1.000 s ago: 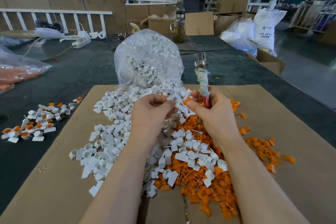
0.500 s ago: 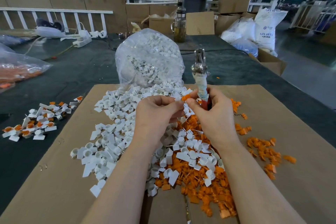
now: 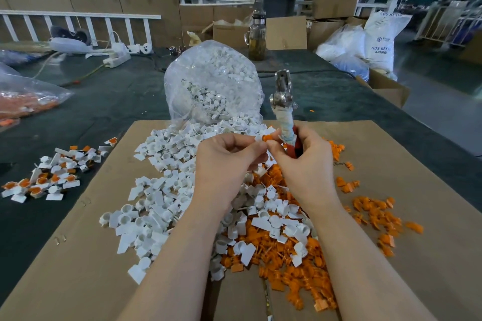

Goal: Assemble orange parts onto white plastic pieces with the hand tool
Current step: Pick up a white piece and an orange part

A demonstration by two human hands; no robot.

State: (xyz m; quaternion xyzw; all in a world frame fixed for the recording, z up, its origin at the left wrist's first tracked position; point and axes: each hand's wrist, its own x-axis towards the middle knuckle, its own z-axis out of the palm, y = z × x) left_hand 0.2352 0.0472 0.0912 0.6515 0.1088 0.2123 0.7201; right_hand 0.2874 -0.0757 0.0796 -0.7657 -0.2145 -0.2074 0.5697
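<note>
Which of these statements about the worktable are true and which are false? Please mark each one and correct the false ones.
1. The right hand holds the hand tool with its metal head pointing up. True.
2. The left hand rests flat on the cardboard sheet. False: it is raised and pinches a white piece with an orange part at it.
3. The clear bag behind the hands holds orange parts. False: it holds white pieces.
4. A small pile of finished pieces, white with orange, lies left of the cardboard sheet. True.
5. The loose orange parts lie mostly on the right side of the cardboard sheet. True.
</note>
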